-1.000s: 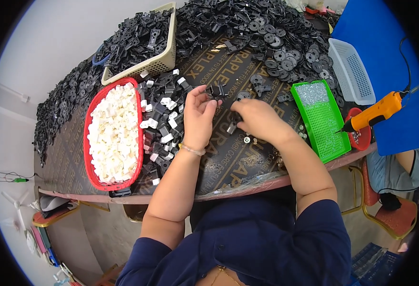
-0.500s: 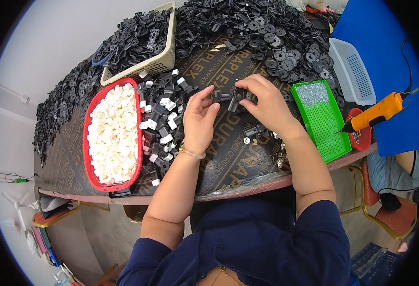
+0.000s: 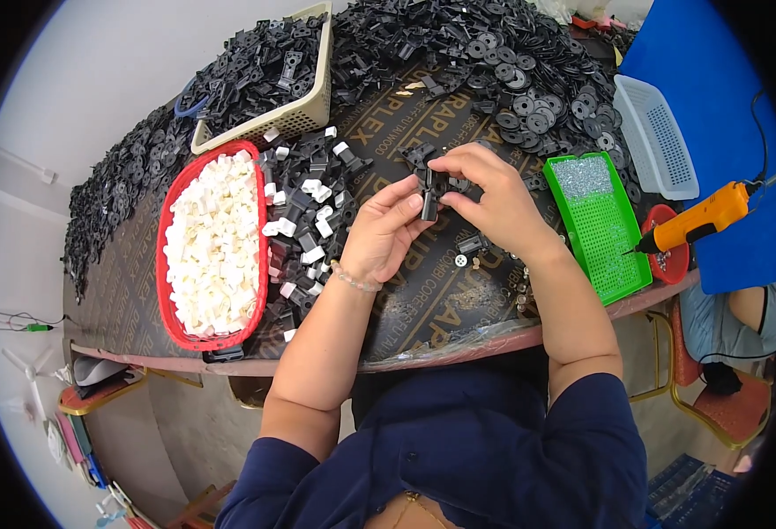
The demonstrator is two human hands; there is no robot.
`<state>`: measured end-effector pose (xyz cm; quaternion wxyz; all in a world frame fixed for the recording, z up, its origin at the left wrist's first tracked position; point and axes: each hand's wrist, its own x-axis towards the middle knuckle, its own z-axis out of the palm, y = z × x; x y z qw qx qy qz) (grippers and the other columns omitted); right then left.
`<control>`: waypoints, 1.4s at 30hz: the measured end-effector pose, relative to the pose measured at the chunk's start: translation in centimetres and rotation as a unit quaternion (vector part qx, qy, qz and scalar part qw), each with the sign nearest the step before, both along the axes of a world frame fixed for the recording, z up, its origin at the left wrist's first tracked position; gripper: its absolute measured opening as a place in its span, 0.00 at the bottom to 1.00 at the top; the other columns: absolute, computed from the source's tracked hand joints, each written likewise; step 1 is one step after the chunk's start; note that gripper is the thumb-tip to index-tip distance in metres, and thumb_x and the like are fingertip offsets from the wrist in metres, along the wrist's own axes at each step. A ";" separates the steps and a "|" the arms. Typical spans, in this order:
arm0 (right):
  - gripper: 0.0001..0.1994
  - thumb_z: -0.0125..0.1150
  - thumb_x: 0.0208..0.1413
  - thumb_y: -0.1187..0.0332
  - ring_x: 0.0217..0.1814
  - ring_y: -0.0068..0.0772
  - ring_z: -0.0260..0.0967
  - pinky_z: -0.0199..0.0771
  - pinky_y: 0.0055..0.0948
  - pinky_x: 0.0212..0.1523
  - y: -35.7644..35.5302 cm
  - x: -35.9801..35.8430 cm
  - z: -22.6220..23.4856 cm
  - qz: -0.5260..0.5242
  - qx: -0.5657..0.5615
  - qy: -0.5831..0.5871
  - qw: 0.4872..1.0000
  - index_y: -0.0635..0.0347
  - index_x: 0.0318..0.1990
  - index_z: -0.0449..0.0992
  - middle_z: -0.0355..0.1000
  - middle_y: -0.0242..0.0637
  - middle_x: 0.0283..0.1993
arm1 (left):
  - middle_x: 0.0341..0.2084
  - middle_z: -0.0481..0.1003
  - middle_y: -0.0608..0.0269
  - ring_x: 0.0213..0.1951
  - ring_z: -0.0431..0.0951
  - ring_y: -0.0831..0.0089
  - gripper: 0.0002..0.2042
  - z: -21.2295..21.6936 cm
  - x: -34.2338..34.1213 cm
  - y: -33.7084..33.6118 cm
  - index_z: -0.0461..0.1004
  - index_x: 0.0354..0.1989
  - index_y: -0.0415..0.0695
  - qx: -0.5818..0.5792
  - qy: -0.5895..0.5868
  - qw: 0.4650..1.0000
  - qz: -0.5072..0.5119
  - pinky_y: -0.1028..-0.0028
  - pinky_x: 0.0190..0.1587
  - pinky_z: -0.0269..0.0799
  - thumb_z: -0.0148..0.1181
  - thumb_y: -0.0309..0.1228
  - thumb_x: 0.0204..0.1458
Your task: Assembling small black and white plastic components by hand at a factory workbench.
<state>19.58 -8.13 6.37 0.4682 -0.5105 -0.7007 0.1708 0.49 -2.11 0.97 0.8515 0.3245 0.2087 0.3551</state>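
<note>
Between my hands, above the dark table, is a black plastic part (image 3: 429,204) with a tube-like lower end. My left hand (image 3: 390,227) pinches its lower end between thumb and fingers. My right hand (image 3: 487,189) grips the upper end, its fingers curled around it. Another black plastic piece (image 3: 419,155) lies on the table just beyond my fingertips. Closer to me, a small black cylindrical piece (image 3: 470,244) rests beside a white round button-like disc (image 3: 461,261). Part of the held piece is hidden by my fingers.
Left stand a red basket (image 3: 164,264) of white pieces and a heap of black-and-white parts (image 3: 304,207). A beige basket (image 3: 324,84) and black discs (image 3: 529,106) lie beyond. Right are a green tray (image 3: 582,238), red bowl (image 3: 681,256), white basket (image 3: 657,132) and orange electric screwdriver (image 3: 701,219).
My left hand has moved right and now grips the lower end of the part my right hand holds. The black piece near my left fingertips now lies on the table beyond.
</note>
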 end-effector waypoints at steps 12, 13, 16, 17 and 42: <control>0.20 0.68 0.47 0.77 0.50 0.37 0.73 0.74 0.31 0.49 0.0 -0.1 -0.2 -0.023 0.047 -0.067 0.996 0.60 0.50 0.78 0.73 0.39 0.48 | 0.58 0.70 0.49 0.55 0.75 0.70 0.25 -0.4 0.9 -0.8 0.61 0.65 0.30 0.223 0.127 0.964 0.073 0.70 0.59 0.73 0.57 0.17 0.58; 0.19 0.68 0.49 0.77 0.49 0.33 0.73 0.74 0.29 0.48 0.0 0.0 -0.1 -0.006 0.029 -0.019 0.999 0.62 0.51 0.78 0.73 0.37 0.47 | 0.57 0.71 0.50 0.55 0.75 0.71 0.24 -0.3 0.8 -0.7 0.62 0.64 0.30 0.225 0.124 0.965 0.058 0.71 0.58 0.73 0.58 0.18 0.58; 0.18 0.67 0.53 0.75 0.47 0.24 0.73 0.74 0.23 0.46 0.4 0.7 -1.0 0.026 -0.164 0.134 0.977 0.67 0.52 0.76 0.72 0.34 0.49 | 0.55 0.73 0.52 0.53 0.76 0.72 0.21 0.1 0.8 -1.0 0.65 0.60 0.29 0.226 0.116 0.966 0.042 0.73 0.55 0.74 0.59 0.19 0.58; 0.15 0.67 0.56 0.73 0.44 0.17 0.72 0.74 0.19 0.44 0.6 0.7 -1.2 0.034 -0.170 0.154 0.973 0.69 0.50 0.76 0.74 0.31 0.47 | 0.53 0.74 0.52 0.51 0.77 0.72 0.19 0.2 0.8 -1.1 0.67 0.58 0.29 0.225 0.113 0.967 0.042 0.74 0.54 0.75 0.59 0.19 0.58; 0.10 0.67 0.48 0.65 0.49 0.39 0.71 0.71 0.38 0.49 9.3 -20.1 2.8 0.171 0.149 -0.329 0.917 0.54 0.38 0.81 0.77 0.34 0.36 | 0.42 0.76 0.56 0.42 0.81 0.69 0.25 -5.3 1.0 0.8 0.62 0.59 0.40 0.007 0.066 0.997 0.029 0.68 0.43 0.80 0.65 0.20 0.54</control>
